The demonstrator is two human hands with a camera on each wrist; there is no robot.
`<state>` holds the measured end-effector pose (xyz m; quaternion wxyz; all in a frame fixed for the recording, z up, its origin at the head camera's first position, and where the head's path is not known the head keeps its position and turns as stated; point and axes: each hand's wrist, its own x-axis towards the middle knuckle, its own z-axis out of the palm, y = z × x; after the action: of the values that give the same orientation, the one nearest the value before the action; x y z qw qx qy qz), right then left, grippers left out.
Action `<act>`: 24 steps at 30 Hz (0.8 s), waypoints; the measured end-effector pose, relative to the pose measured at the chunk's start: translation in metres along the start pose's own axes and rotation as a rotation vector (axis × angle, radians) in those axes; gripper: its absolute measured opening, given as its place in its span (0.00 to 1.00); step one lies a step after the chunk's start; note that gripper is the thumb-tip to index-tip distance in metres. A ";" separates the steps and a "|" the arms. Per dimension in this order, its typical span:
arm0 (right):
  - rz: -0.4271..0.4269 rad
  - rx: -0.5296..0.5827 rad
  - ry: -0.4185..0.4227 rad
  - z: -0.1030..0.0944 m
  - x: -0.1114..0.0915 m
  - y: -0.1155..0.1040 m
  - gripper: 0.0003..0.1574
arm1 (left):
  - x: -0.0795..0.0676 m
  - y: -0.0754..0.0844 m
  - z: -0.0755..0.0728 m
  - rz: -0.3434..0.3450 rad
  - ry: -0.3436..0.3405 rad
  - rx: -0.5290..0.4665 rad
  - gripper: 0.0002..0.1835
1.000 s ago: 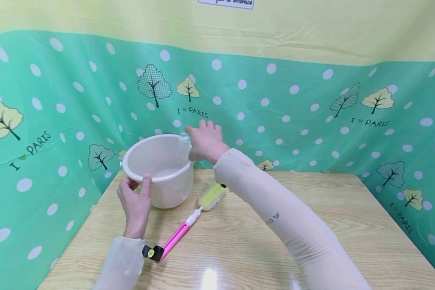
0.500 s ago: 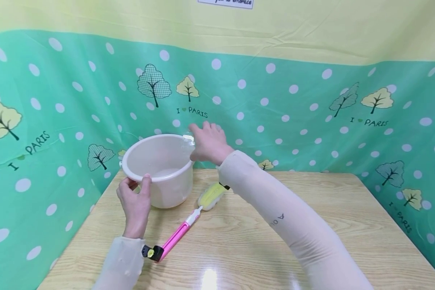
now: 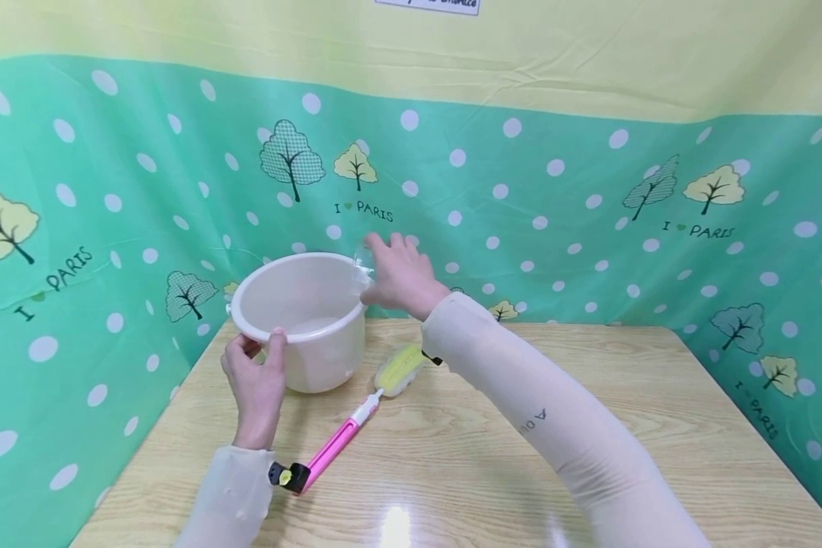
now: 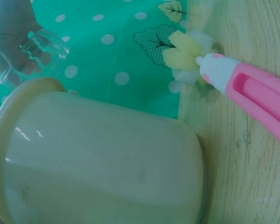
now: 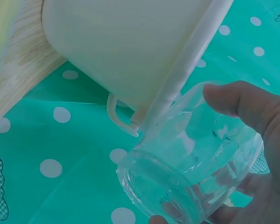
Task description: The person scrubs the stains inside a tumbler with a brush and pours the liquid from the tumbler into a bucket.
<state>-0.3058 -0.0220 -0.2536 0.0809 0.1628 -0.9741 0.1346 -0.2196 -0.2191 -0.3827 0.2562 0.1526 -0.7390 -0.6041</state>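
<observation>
A whitish plastic bucket [image 3: 318, 354] stands upright at the table's left rear. My left hand [image 3: 255, 380] grips its near rim, thumb outside. At the bucket's right rim, my right hand [image 3: 406, 275] holds a clear glass cup [image 3: 361, 268]. The right wrist view shows this glass cup [image 5: 191, 154] tilted beside the bucket's rim, with thumb and fingers around it. Right of the bucket lies a cup brush, its pink handle [image 3: 332, 454] pointing towards me and its yellow-and-white sponge head [image 3: 399, 371] away. My right forearm partly hides the sponge's far end.
The wooden table [image 3: 520, 441] backs onto a green and yellow curtain [image 3: 548, 183] with dots and trees, which also hangs at both sides. A small black device [image 3: 291, 478] on my left wrist overlaps the brush handle's near end. The bucket has a small side handle [image 5: 119, 116].
My right hand has shifted slightly to the right with the glass cup, and its forearm has swung the same way. My left hand, the bucket and the brush stay put.
</observation>
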 end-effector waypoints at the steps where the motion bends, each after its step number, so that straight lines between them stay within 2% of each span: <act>1: -0.002 0.013 0.002 0.000 -0.001 0.001 0.54 | 0.000 0.000 0.000 -0.002 -0.001 0.001 0.34; 7: -0.014 0.078 0.018 0.002 -0.004 0.005 0.54 | -0.001 0.000 0.000 -0.006 -0.006 0.001 0.34; 14: 0.015 0.178 0.032 0.004 -0.007 0.010 0.56 | -0.001 0.001 0.001 -0.008 -0.004 0.000 0.34; 19: 0.027 0.209 0.037 0.007 -0.011 0.015 0.61 | -0.001 0.002 0.001 -0.016 -0.006 0.002 0.35; 24: 0.011 0.247 0.061 0.010 -0.015 0.021 0.62 | -0.001 0.001 0.001 -0.017 -0.008 0.000 0.35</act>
<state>-0.3000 -0.0016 -0.2712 0.0892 0.1622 -0.9480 0.2590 -0.2189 -0.2177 -0.3816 0.2481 0.1566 -0.7387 -0.6069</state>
